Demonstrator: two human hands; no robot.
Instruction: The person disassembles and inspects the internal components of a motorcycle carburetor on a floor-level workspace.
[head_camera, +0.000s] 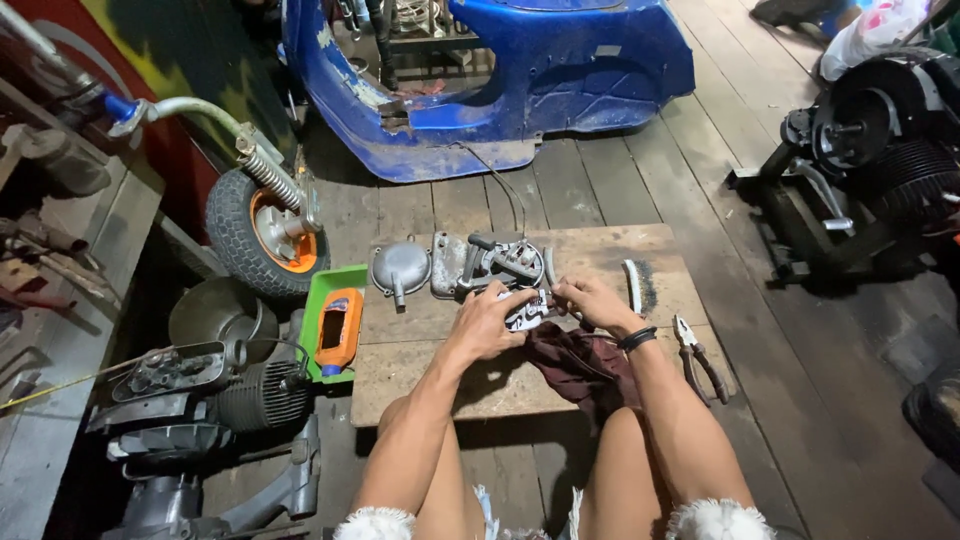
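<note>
Small metal engine part (527, 310), held in both hands over a low wooden board (420, 380).

The part sits directly between the hands, just ahead of the knees; long axis runs roughly left to right, one end in each hand. Left hand (487, 322) closed round the left end, fingers curled over the top. Right hand (590, 300) pinches the right end, fingers narrow; neither hand is clearly nearer. Dark red rag (580, 362) lies under the part, touching the right wrist. Just beyond the hands: grey metal casing with levers (495, 262), domed grey cover (400, 268) to its left. Brush (632, 285) just right of the right hand; pliers (695, 355) at the board's right edge. Green tray with orange bottle (338, 325) on the left. Blue scooter body (500, 80) well beyond, orange-hubbed wheel (268, 235) far left.
</note>
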